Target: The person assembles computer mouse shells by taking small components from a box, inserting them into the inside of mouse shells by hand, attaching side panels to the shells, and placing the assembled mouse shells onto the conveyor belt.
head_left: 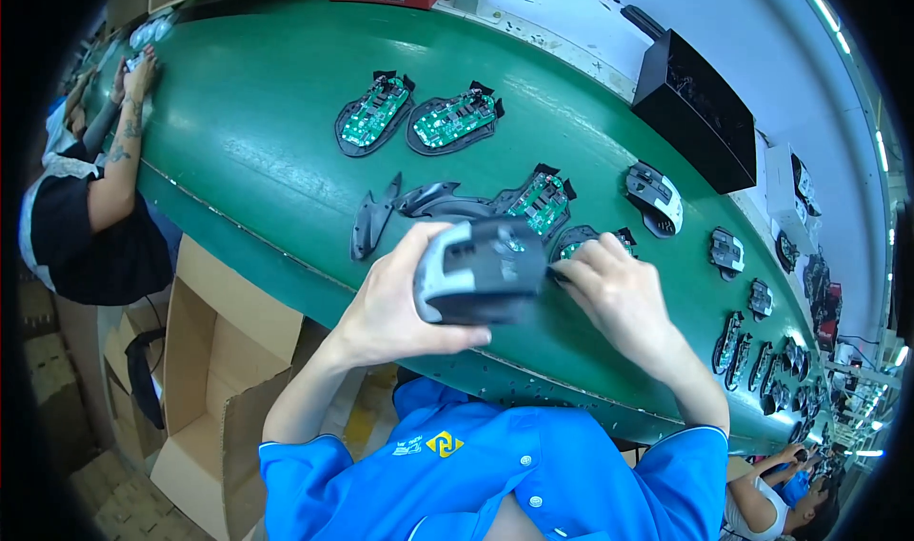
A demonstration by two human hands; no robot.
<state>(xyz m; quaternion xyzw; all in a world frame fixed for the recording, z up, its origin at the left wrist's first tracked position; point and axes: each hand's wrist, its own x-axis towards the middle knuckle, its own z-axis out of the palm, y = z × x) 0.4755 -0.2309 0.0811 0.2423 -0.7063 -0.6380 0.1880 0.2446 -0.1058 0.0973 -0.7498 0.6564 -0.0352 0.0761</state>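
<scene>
While cartons (231, 305) flank the green worktable (252, 98), circuit boards (375, 114) lie exposed

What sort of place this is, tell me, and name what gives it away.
Probably an electronics factory's assembly line: open dark shells with green circuit boards lie spread along a long green workbench, and another person is at its edge.

I can pass along the table (228, 103) on the left; ahead, circuit boards (541, 203) and curved black shells (433, 199) block me.
</scene>
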